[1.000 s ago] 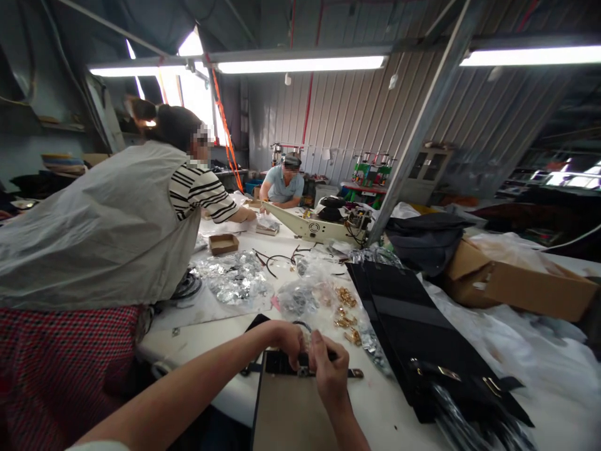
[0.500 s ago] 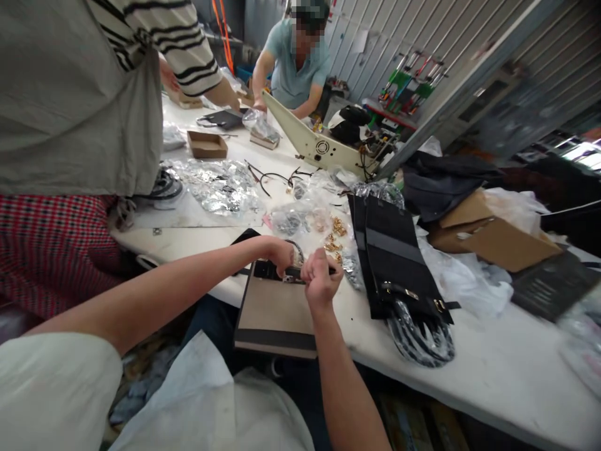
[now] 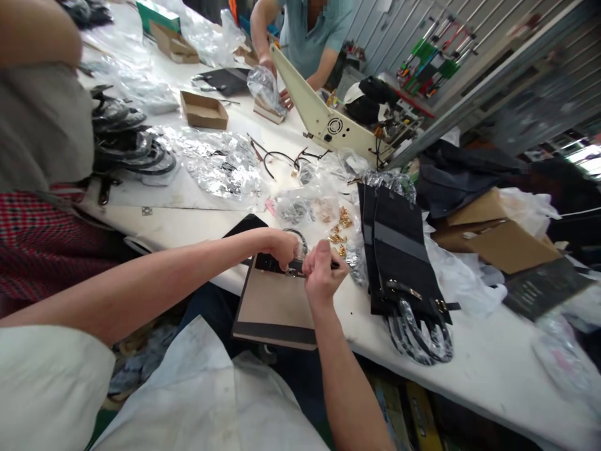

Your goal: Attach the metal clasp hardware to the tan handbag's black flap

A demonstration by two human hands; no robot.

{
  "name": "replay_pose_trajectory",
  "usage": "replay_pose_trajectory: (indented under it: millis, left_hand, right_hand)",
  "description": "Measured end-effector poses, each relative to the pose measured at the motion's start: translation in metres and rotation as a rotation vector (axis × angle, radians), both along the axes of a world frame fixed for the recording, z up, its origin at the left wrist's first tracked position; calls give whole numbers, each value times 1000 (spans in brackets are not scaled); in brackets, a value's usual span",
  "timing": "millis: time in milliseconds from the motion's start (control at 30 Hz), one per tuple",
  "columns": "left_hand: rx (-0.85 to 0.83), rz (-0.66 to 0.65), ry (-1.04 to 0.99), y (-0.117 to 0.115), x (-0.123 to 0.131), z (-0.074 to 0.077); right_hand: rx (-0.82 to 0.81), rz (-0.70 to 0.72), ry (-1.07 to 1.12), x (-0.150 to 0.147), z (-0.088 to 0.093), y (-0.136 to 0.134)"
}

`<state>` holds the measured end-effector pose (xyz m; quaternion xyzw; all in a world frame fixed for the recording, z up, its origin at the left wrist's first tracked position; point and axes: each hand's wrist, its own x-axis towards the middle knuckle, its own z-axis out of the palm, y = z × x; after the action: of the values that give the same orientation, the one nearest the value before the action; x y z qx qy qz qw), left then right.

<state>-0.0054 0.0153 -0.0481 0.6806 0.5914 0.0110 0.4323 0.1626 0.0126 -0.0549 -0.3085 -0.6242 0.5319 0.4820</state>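
Observation:
A tan bag panel with black trim (image 3: 275, 304) lies over the near edge of the white table (image 3: 469, 363). A black strap with a small metal buckle (image 3: 293, 268) runs across its top edge. My left hand (image 3: 282, 246) is closed on the strap's left part. My right hand (image 3: 320, 274) is closed in a pinch on the strap beside the buckle. Both hands almost touch each other. Small gold metal fittings (image 3: 342, 227) lie just beyond my hands.
A stack of black bags with wrapped handles (image 3: 404, 269) lies to the right. Cardboard boxes (image 3: 498, 241), plastic bags (image 3: 216, 166), a cream machine (image 3: 328, 125) and a small box (image 3: 203, 111) stand farther off. One person in grey stands at left, another person works at the far end.
The camera has tilted down and a little left. My hands stay closed on the strap at the panel's top edge. The person at left has shifted out towards the frame's edge.

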Motion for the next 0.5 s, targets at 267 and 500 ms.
replay_pose_trajectory:
  millis: [267, 500]
  left_hand:
    - [-15, 19, 22, -2, 4, 11]
    - [-13, 39, 28, -6, 4, 17]
  right_hand:
    - [-131, 112, 213, 9, 13, 10]
    - [-147, 140, 213, 7, 11, 3]
